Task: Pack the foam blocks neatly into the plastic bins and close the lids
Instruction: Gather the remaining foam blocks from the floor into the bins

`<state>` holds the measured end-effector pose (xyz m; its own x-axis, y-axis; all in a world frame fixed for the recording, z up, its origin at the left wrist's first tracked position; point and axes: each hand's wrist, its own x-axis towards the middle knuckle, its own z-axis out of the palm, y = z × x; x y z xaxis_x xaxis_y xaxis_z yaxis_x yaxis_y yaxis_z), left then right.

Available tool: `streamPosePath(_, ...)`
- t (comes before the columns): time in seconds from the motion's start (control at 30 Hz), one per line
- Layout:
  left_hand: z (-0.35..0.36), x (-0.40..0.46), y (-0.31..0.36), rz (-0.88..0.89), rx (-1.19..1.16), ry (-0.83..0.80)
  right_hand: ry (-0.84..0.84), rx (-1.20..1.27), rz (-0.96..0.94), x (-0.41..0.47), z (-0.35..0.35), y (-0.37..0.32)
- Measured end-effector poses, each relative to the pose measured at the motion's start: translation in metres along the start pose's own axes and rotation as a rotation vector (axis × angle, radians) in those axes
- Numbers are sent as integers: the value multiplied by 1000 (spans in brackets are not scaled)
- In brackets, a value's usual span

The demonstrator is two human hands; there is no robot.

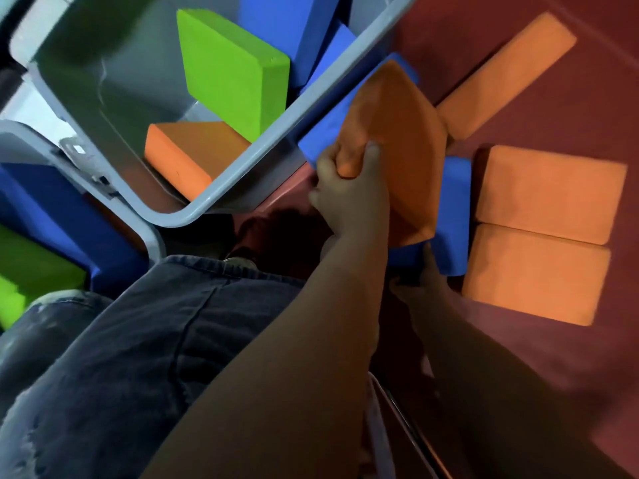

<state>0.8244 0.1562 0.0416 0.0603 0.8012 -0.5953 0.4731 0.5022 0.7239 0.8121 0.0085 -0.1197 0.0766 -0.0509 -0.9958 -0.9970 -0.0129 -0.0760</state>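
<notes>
An orange foam block [397,140] is held tilted just outside the near rim of the grey plastic bin [242,160], the left hand [349,191] gripping its lower end with thumb and fingers curled round it; it lies against a blue block [325,133] beside the bin wall. The right hand [422,281] reaches under another blue block [453,216] on the red floor [518,357], its fingers mostly hidden, so I cannot tell their state. Inside the bin sit a green block [231,70], an orange one [186,153] and blue ones [294,32], while three more orange blocks [546,191] lie on the floor to the right.
</notes>
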Motion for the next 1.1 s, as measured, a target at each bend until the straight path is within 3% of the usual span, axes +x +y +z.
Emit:
streamPosePath(0.07, 2, -2, 0, 3, -21, -10, 78, -67, -80, 1, 8, -6)
streamPosePath(0.2, 0, -9, 5, 45, 32, -41, -21, -77, -194, 79, -21, 20)
streamPosePath(0.27, -2, -14, 12, 36, 62, -68, 30, -92, -330, 89, -32, 18)
streamPosePath(0.4, -18, -36, 29, 118, 147, -130, 284, -205, -597, -39, -27, 4)
streamPosePath(0.53, -57, -64, 46, 306, 162, -162, 348, -312, -744, -113, -25, -9)
streamPosePath(0.77, -134, -42, 73, 530, 240, -41, 200, -309, -1059, -217, -5, -19)
streamPosePath(0.87, -200, -76, 97, 549, 97, 110, 105, -306, -1147, -247, 13, -18)
streamPosePath(1.03, -258, -65, 116, 480, -56, 225, -213, -410, -1148, -302, 80, -18)
streamPosePath(1.1, -268, -63, 121, 514, -28, 119, -396, -514, -1088, -320, 108, -17)
